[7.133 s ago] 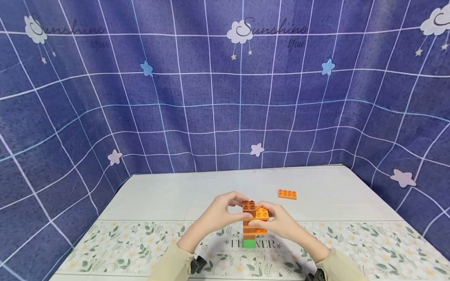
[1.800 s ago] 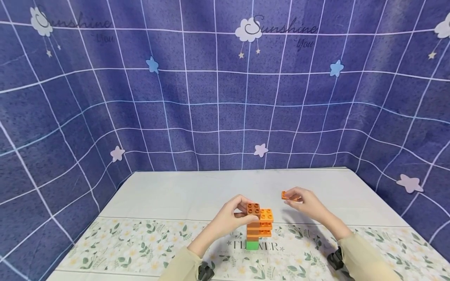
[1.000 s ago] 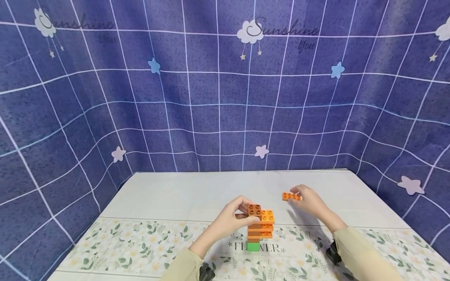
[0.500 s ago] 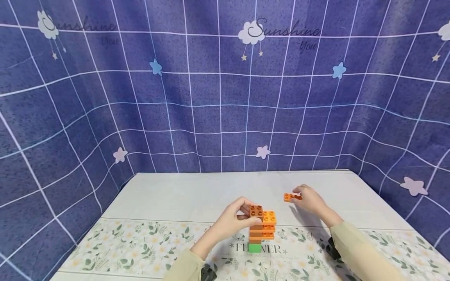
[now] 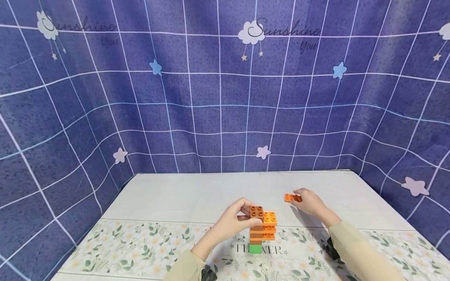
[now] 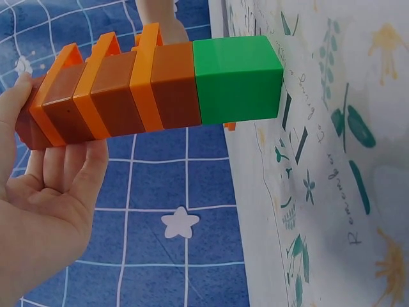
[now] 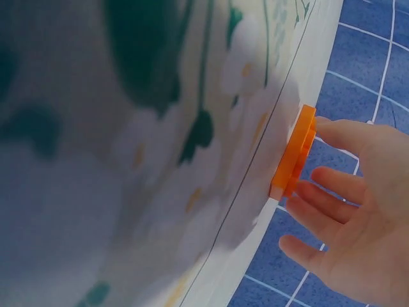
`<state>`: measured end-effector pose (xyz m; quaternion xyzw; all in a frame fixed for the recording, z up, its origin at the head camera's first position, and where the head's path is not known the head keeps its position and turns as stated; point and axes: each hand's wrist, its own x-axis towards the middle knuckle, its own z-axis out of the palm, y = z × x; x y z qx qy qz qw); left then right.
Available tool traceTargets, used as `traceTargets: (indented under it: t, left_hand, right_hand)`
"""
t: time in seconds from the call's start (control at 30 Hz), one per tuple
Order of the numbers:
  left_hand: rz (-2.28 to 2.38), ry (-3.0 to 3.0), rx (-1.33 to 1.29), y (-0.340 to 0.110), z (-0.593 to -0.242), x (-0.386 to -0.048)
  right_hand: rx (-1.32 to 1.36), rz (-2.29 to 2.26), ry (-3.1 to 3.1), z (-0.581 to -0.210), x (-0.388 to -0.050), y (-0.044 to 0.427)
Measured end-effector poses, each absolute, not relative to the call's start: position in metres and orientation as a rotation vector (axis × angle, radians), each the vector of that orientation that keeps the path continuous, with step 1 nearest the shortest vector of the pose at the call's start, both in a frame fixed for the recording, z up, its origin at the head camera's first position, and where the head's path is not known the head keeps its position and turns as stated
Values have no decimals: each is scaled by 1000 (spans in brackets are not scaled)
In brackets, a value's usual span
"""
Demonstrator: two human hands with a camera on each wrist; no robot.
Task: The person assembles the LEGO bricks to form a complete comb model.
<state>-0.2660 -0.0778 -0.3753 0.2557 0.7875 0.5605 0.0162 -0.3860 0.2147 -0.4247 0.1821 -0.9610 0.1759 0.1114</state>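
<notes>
A tower of toy building bricks stands upright on the cloth, with a green brick at its foot. Above that, brown bricks alternate with orange flat bricks that jut out to the right. My left hand holds the tower at its top brown brick, thumb in front and fingers behind. Farther back to the right, my right hand pinches a loose orange flat brick lying on the table. In the right wrist view, fingertips meet this brick at its edge; its right part is shaded by the hand.
The white table cover has a floral band along its front, under the tower. A blue gridded curtain hangs behind and at both sides. Dark wrist cameras sit under the sleeves.
My right hand was at the tower's side, then went back and right to the loose orange flat brick. In the last half second it has lowered slightly there. My left hand keeps hold of the tower.
</notes>
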Motion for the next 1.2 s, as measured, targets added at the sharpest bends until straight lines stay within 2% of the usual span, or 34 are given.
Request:
traceTargets:
  t: [0.57,1.0,1.2]
  left_hand:
    - [1741,2449,778,-76,-379,-269]
    - [1747,2438,773,-76,-377,-268]
    - [1756,2443,774,-76,-378,-267]
  right_hand:
    - [663,535,-2804,-426,-387,220]
    - [496,547,-2903,-423,-384,219]
    - [542,566,-2851,-423,-382,217]
